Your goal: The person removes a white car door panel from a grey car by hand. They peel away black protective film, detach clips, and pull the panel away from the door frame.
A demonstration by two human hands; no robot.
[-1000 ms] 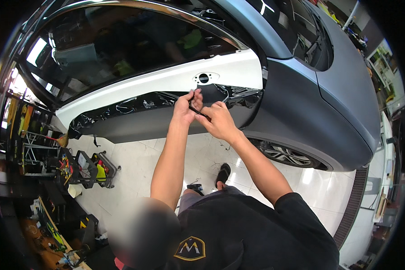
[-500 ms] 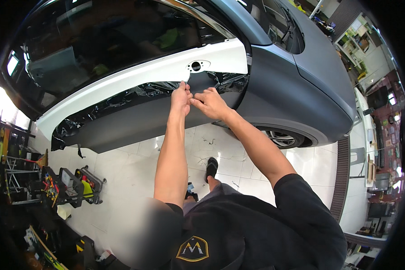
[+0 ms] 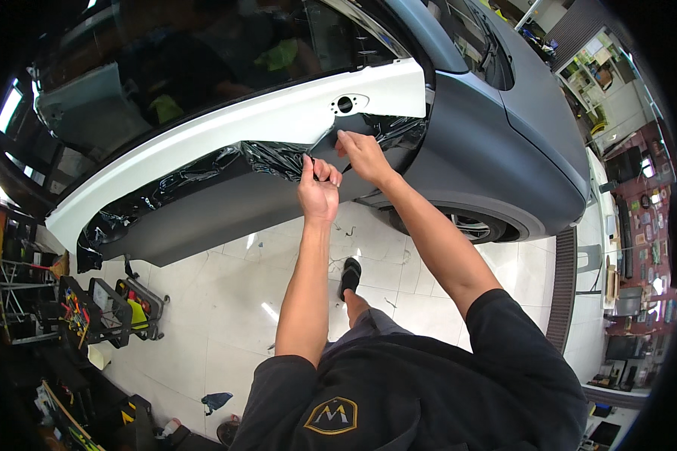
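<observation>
A car door stands in front of me, its upper strip bare white around a round handle opening. Matte dark grey film covers the lower part, and its upper edge is folded over, showing a crumpled, glossy black underside. My left hand is closed on the film's edge, pulling it into creases. Just right of it and slightly higher, my right hand pinches the film below the handle opening. Its fingertips are small here, and the exact grip is partly hidden.
The dark grey front fender and wheel are to the right. A tool cart stands at the left on the tiled floor. A dark scrap lies on the floor at lower left. Shelving lines the far right.
My left hand has moved down and right, drawing the film's edge into creases. My right hand has risen slightly toward the handle opening, and the hands are farther apart.
</observation>
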